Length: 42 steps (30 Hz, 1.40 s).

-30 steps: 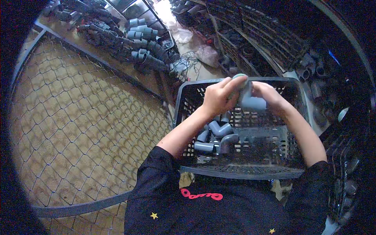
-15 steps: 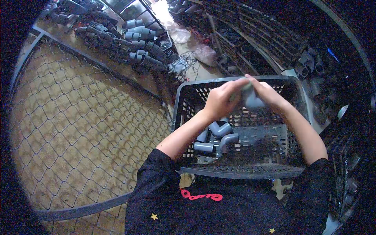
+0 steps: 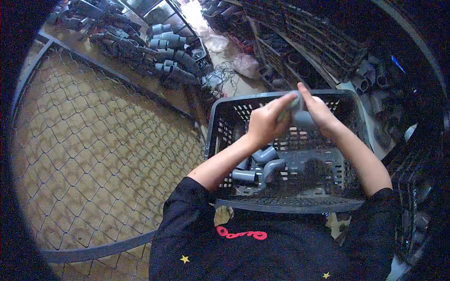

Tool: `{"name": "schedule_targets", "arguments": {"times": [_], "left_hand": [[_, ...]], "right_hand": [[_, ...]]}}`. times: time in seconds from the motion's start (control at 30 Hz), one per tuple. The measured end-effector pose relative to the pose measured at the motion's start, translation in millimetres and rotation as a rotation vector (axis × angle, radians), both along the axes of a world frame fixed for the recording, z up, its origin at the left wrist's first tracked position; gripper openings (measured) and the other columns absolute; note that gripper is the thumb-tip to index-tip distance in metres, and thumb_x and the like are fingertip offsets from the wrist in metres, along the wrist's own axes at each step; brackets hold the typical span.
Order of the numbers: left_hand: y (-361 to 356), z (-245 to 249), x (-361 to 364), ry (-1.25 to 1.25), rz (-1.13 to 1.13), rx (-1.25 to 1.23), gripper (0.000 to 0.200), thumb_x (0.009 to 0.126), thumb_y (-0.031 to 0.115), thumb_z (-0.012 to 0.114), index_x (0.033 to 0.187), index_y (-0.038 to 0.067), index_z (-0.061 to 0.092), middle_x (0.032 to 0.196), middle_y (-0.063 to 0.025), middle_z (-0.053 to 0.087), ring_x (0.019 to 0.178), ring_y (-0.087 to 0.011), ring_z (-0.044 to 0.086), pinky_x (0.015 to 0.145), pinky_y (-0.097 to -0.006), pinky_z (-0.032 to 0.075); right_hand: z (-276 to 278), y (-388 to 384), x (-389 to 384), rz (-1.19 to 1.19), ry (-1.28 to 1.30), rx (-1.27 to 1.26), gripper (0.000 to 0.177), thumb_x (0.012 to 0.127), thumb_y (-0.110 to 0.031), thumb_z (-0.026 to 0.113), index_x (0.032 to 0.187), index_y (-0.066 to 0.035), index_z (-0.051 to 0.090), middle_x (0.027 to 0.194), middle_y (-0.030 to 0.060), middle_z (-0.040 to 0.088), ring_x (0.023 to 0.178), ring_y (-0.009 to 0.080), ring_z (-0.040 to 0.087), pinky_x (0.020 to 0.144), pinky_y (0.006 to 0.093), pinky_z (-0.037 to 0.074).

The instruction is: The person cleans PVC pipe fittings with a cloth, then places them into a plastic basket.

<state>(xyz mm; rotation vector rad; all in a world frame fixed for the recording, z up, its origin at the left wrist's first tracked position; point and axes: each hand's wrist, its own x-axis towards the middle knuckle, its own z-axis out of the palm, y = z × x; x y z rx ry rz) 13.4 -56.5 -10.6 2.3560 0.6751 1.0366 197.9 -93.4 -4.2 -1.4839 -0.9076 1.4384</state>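
Observation:
Above the far half of a black plastic basket (image 3: pixel 286 206), my two hands meet around a grey plastic pipe fitting (image 3: pixel 304 119), smeared by motion. My right hand (image 3: pixel 320 114) grips the fitting from the right, one finger pointing up. My left hand (image 3: pixel 265 122) is closed at its left side, pressing something greenish and blurred (image 3: pixel 294 102) against the fitting; I cannot make out what it is. Inside the basket, at the left, several grey pipe elbows lie loose, among them one curved elbow (image 3: pixel 273 167) and one lying sideways (image 3: pixel 244 175).
Left of the basket is a chain-link mesh panel (image 3: pixel 93 154) with a metal frame. Piles of grey pipe fittings (image 3: pixel 168 42) lie at the back left. Plastic bags (image 3: pixel 245 65) and tangled wire (image 3: pixel 220 77) are on the floor behind. Dark racks (image 3: pixel 304 37) stand at the right.
My hands have shifted slightly on the pipe fitting, and my right finger now points higher, a little apart from the left fingers. The elbows in the basket have not moved.

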Motion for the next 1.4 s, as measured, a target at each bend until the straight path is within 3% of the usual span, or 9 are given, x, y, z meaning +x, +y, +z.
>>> {"name": "schedule_targets", "arguments": {"times": [0.2, 0.3, 0.43, 0.6, 0.73, 0.9, 1.1, 1.23, 1.4], "left_hand": [[-24.8, -3.7, 3.3, 0.254, -0.008, -0.017, 0.059, 0.079, 0.004, 0.062, 0.135, 0.018, 0.051, 0.110, -0.0169, 0.067, 0.092, -0.0349, 0.068, 0.075, -0.0418, 0.056], [-11.1, -5.9, 7.5, 0.093, 0.065, 0.039, 0.057, 0.080, 0.005, 0.062, 0.135, 0.017, 0.051, 0.111, -0.0172, 0.066, 0.094, -0.0352, 0.067, 0.076, -0.0417, 0.055], [-13.0, -11.7, 4.3, 0.015, 0.072, -0.003, 0.054, 0.082, 0.005, 0.060, 0.134, 0.013, 0.051, 0.112, -0.0194, 0.066, 0.095, -0.0359, 0.067, 0.076, -0.0414, 0.056], [-20.6, -7.9, 11.7, 0.045, -0.077, 0.333, 0.052, 0.078, 0.009, 0.064, 0.129, 0.014, 0.056, 0.077, -0.0066, 0.061, 0.056, -0.0220, 0.063, 0.047, -0.0353, 0.049], [6.5, -18.5, 5.7, 0.122, 0.049, 0.260, 0.065, 0.073, 0.004, 0.064, 0.136, 0.014, 0.050, 0.083, -0.0092, 0.064, 0.066, -0.0286, 0.065, 0.056, -0.0378, 0.053], [-14.4, -15.9, 7.4, 0.260, -0.135, 0.387, 0.061, 0.073, 0.006, 0.066, 0.132, 0.015, 0.054, 0.075, -0.0065, 0.059, 0.062, -0.0248, 0.063, 0.052, -0.0377, 0.052], [6.3, -14.1, 3.8, 0.145, 0.037, 0.195, 0.054, 0.080, 0.006, 0.063, 0.132, 0.017, 0.054, 0.086, -0.0109, 0.066, 0.069, -0.0303, 0.066, 0.058, -0.0405, 0.054], [-11.3, -10.9, 8.9, 0.220, -0.113, 0.338, 0.051, 0.077, 0.010, 0.064, 0.127, 0.015, 0.057, 0.075, -0.0070, 0.059, 0.063, -0.0283, 0.064, 0.051, -0.0381, 0.052], [10.4, -21.2, 3.8, 0.087, 0.101, 0.214, 0.052, 0.079, 0.012, 0.066, 0.128, 0.012, 0.048, 0.090, -0.0138, 0.065, 0.073, -0.0351, 0.066, 0.059, -0.0430, 0.054]], "right_hand": [[-18.3, 4.7, 6.0, -0.154, 0.269, -0.068, 0.065, 0.097, -0.065, 0.035, 0.112, -0.007, 0.060, 0.091, 0.0067, 0.065, 0.079, 0.0170, 0.063, 0.072, 0.0323, 0.052], [-20.7, 5.2, 5.0, -0.184, 0.163, -0.053, 0.075, 0.094, -0.071, 0.032, 0.116, -0.006, 0.062, 0.111, 0.0101, 0.064, 0.097, 0.0178, 0.061, 0.084, 0.0315, 0.048], [0.4, -0.8, -1.2, -0.173, 0.341, -0.021, 0.068, 0.096, -0.066, 0.037, 0.126, -0.008, 0.055, 0.109, 0.0074, 0.062, 0.098, 0.0171, 0.059, 0.086, 0.0329, 0.047], [-7.0, 2.3, 1.9, -0.111, 0.343, -0.022, 0.057, 0.098, -0.058, 0.042, 0.127, -0.009, 0.046, 0.110, 0.0074, 0.058, 0.101, 0.0178, 0.058, 0.088, 0.0352, 0.047], [-8.2, 4.6, -1.8, -0.164, 0.327, 0.090, 0.060, 0.097, -0.057, 0.046, 0.132, -0.009, 0.039, 0.114, 0.0090, 0.056, 0.106, 0.0193, 0.056, 0.093, 0.0379, 0.044], [-8.6, 7.7, 1.2, -0.140, 0.239, 0.122, 0.061, 0.096, -0.058, 0.049, 0.132, -0.010, 0.033, 0.118, 0.0096, 0.052, 0.113, 0.0199, 0.050, 0.099, 0.0383, 0.038], [-2.9, 3.4, -6.5, -0.180, 0.295, 0.138, 0.060, 0.095, -0.056, 0.051, 0.131, -0.013, 0.029, 0.117, 0.0076, 0.048, 0.110, 0.0181, 0.048, 0.100, 0.0353, 0.035], [-8.6, 3.8, -4.8, -0.147, 0.216, 0.146, 0.062, 0.095, -0.054, 0.052, 0.137, -0.016, 0.025, 0.122, 0.0084, 0.047, 0.113, 0.0167, 0.048, 0.097, 0.0320, 0.038], [9.5, 1.3, -7.9, -0.107, 0.231, 0.319, 0.046, 0.097, -0.042, 0.058, 0.128, -0.009, 0.047, 0.113, 0.0063, 0.057, 0.102, 0.0144, 0.055, 0.089, 0.0296, 0.045]]}}
